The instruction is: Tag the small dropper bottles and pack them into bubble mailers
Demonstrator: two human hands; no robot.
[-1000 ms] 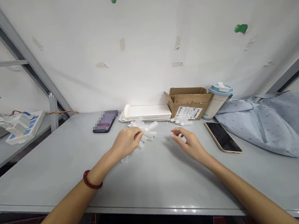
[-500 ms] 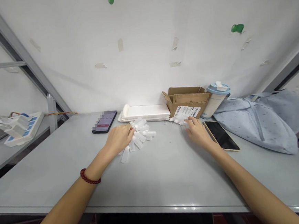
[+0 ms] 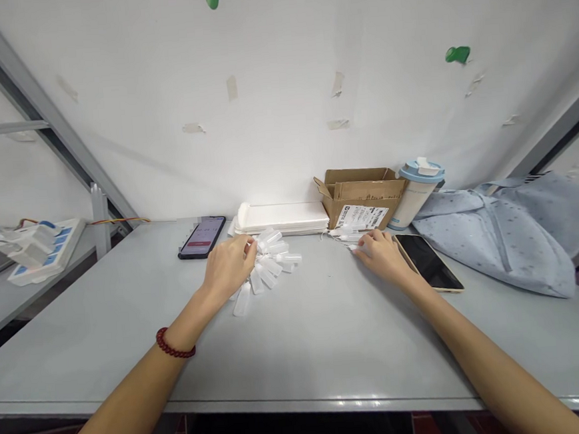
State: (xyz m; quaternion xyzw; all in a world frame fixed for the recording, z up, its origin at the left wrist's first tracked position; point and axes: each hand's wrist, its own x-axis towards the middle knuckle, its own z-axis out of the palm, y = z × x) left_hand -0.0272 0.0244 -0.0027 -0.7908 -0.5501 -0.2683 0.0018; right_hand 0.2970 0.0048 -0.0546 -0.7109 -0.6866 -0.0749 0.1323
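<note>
My left hand [image 3: 229, 263] rests at the left side of a fanned pile of small translucent plastic vials [image 3: 268, 269]. Its thumb and fingers are pinched together against the pile, hiding what lies between them. Over to the right, my right hand [image 3: 381, 258] has its fingertips closed on a small translucent vial [image 3: 355, 246]. That vial belongs to a second cluster of vials [image 3: 343, 231] in front of the open cardboard box [image 3: 365, 197]. A red beaded bracelet [image 3: 175, 344] circles my left wrist.
A stack of white flat boxes or sleeves [image 3: 284, 217] lies against the wall. One phone [image 3: 202, 237] is at left, another phone [image 3: 428, 261] beside my right hand. A blue-lidded cup [image 3: 415, 194] and blue cloth bag [image 3: 502, 240] stand right. A power strip [image 3: 46, 249] sits far left.
My right hand has drawn slightly towards me, its fingers curling in at a vial of the right cluster. My left hand has shifted slightly left, its fingers still pinched.
</note>
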